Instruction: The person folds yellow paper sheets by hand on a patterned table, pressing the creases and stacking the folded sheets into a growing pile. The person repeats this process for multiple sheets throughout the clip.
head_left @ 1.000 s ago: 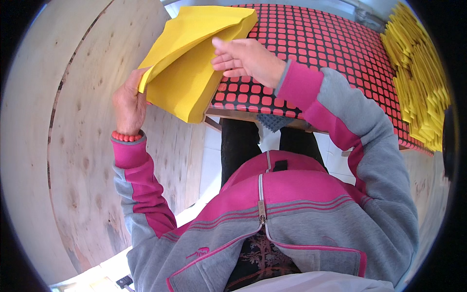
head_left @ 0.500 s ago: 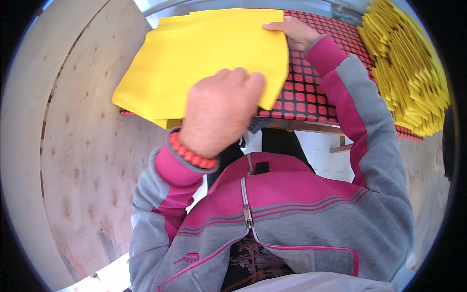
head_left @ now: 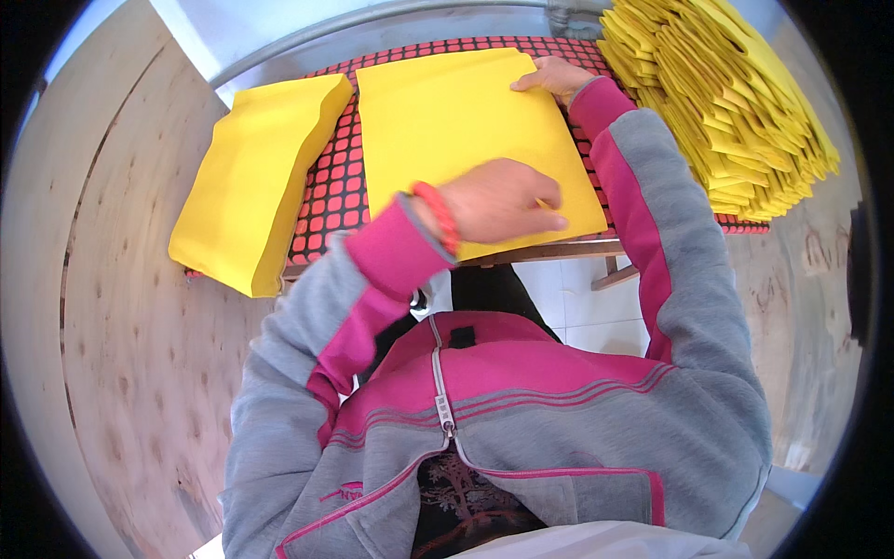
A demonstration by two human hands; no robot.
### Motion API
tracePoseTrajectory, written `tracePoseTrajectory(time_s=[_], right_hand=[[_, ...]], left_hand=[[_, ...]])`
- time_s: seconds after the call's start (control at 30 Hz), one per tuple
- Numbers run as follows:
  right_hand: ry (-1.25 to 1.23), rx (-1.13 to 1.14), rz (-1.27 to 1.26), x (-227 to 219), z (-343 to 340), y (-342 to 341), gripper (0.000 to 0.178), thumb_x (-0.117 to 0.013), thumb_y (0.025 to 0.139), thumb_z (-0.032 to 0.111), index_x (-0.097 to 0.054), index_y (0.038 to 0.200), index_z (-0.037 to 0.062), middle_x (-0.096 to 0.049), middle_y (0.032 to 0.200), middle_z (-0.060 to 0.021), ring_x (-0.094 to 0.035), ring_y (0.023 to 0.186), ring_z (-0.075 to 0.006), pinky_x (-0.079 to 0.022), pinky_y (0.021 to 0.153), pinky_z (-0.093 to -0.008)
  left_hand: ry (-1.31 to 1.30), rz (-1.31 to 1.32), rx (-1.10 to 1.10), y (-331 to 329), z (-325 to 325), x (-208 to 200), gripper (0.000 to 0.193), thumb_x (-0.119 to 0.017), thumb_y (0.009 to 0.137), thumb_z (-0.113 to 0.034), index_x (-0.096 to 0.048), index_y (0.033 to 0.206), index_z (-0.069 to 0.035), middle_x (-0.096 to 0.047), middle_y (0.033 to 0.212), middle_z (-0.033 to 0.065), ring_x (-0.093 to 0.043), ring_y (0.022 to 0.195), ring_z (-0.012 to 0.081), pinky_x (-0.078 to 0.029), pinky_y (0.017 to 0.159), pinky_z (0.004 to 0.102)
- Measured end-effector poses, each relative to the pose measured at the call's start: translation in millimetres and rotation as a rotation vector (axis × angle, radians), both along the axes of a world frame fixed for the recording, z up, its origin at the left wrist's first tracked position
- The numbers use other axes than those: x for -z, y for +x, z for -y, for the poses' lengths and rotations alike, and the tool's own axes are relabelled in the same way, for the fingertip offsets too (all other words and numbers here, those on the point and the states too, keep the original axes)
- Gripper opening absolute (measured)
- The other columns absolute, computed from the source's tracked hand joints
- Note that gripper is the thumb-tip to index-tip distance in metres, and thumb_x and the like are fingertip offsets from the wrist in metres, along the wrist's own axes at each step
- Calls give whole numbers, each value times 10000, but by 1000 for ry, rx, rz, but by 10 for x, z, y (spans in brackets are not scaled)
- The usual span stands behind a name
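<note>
Red squares on black cover the tabletop (head_left: 335,200), which stands over a white tiled floor (head_left: 596,307). Nearest, along the lower edge, are a white cloth (head_left: 605,540), a black shirt (head_left: 466,503) with a tree print and a grey and magenta jacket (head_left: 521,382), its zip partly undone; black trousers (head_left: 489,293) show beyond its hem. Both sleeves reach forward. A red bracelet (head_left: 438,216) circles the left wrist, and the left hand (head_left: 498,200) is over the near part of a yellow sheet (head_left: 447,121), pointing right. Its grip is apart, thumb and forefinger parted with nothing between them; blur hides whether it touches the sheet. The sheet lies flat in the middle of the tabletop, its near side along the front edge. At its far right corner is the right hand (head_left: 557,79), its grip clamped on the sheet, thumb on top. Left of the sheet, across a strip of bare pattern, sits a thick yellow stack (head_left: 247,168). A tall, uneven yellow pile (head_left: 726,102) stands to the right, past the right sleeve. Farthest off, a grey pipe (head_left: 354,20) runs behind the tabletop.
</note>
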State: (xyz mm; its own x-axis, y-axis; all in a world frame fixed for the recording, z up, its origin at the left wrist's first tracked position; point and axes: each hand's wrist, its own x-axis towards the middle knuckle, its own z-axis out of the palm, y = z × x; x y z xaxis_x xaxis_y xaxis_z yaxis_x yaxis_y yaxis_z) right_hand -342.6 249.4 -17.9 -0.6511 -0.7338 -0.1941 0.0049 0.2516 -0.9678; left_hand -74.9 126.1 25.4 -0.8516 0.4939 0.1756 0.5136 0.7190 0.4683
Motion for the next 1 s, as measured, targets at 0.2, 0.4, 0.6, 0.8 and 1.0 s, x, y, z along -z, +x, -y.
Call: tracePoseTrajectory(time_s=[0.2, 0.4, 0.6, 0.8, 1.0], right_hand=[[43, 40, -10, -3, 25, -42, 441, -779, 877, 146, -626, 1238, -56, -732, 1092, -127, -720, 912, -201, -582, 839, -327], [56, 173, 60, -23, 15, -187, 362, -763, 927, 194, -642, 1150, -65, -744, 986, -134, -736, 801, -217, -611, 726, -345], [118, 195, 73, -24, 187, -497, 276, -751, 943, 223, -669, 1053, -16, -747, 952, -92, -721, 743, -169, -579, 630, -291], [502, 30, -911, 11, 330, -443, 215, -751, 913, 254, -691, 1023, 78, -734, 902, -144, -721, 801, -254, -549, 626, -353], [444, -39, -1998, 112, 476, 136, 200, -703, 852, 165, -653, 1027, 81, -670, 1010, -100, -694, 812, -269, -564, 684, -381]], left_hand=[[-332, -131, -309, -566, 1046, 172, 552, -535, 1032, -462, -551, 1432, -83, -503, 1516, 184, -470, 1411, 347, -367, 1154, 517], [-393, -66, -497, -750, 1296, 655, 805, -462, 979, -670, -383, 1585, -146, -268, 1674, 159, -229, 1560, 318, -194, 1187, 672], [-405, -106, -527, -720, 1284, 676, 900, -477, 931, -740, -381, 1582, -126, -287, 1661, 175, -237, 1553, 337, -183, 1187, 667], [-326, -70, -461, -639, 1319, 609, 915, -532, 917, -728, -390, 1575, -108, -280, 1654, 216, -230, 1552, 360, -166, 1187, 685], [-337, -69, -454, -594, 1307, 588, 925, -540, 907, -730, -395, 1570, -101, -285, 1648, 225, -236, 1547, 371, -174, 1181, 692]])
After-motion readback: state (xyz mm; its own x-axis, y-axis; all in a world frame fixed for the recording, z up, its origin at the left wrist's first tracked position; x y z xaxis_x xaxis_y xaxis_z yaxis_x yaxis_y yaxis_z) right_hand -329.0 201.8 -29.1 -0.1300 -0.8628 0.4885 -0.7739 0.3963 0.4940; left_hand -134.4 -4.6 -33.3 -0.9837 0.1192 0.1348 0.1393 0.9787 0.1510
